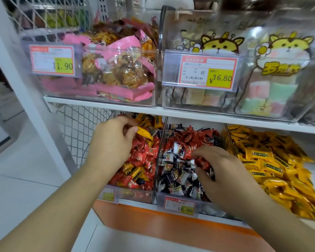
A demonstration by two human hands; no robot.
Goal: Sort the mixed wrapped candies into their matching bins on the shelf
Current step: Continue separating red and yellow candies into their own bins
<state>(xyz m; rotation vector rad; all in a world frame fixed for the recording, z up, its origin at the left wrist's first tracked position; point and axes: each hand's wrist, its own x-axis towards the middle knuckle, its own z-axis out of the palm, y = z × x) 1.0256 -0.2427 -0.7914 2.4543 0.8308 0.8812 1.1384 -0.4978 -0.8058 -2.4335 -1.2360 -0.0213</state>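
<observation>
Three clear bins of wrapped candies stand on the lower shelf. The left bin [135, 194] holds mostly red candies mixed with yellow and dark ones. The middle bin [159, 197] holds dark blue and white candies with red ones at the back. The right bin [229, 140] is full of yellow candies. My left hand [113, 142] hovers over the left bin and pinches a yellow candy [144, 133] between thumb and fingers. My right hand [224, 171] rests in the middle bin with its fingers curled around a red candy [202, 163].
The upper shelf [102, 104] carries a bin of pink snack bags [116, 70] and a bin of marshmallow bags [262, 70], each with a price tag. A white wire mesh panel [76, 128] closes the shelf's left side. An orange base strip [171, 228] runs below the bins.
</observation>
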